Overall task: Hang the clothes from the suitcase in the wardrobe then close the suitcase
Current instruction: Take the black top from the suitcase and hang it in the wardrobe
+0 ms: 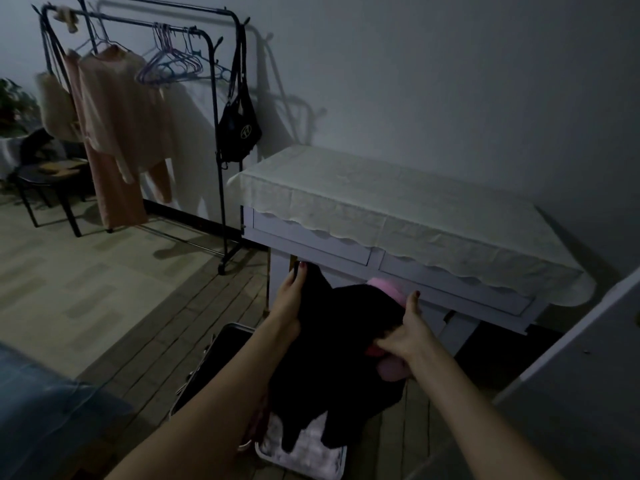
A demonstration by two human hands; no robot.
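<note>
Both hands hold a black garment (pixel 332 344) up above the open suitcase (pixel 214 362): left hand (pixel 289 299) grips its left edge, right hand (pixel 405 336) pinches its right side.

The garment (pixel 341 344) pinched by the fingers (pixel 297 282) of the left hand (pixel 289 303) is plain black, with pink trim showing just beyond the right hand's (pixel 410 336) fingertips and under its palm. Both hands' nails are dark red. Below the fingers, the suitcase (pixel 221 362) is black outside with white cloth (pixel 308 448) inside. Beyond the fingers, the table (pixel 311 237) is pale lilac under a cream lace-patterned cloth (pixel 398 206). Far left of the fingers, peach and cream clothes (pixel 117 109) hang on a black rack (pixel 214 133) beside pastel hangers (pixel 173 64) and a black bag (pixel 239 129).
</note>
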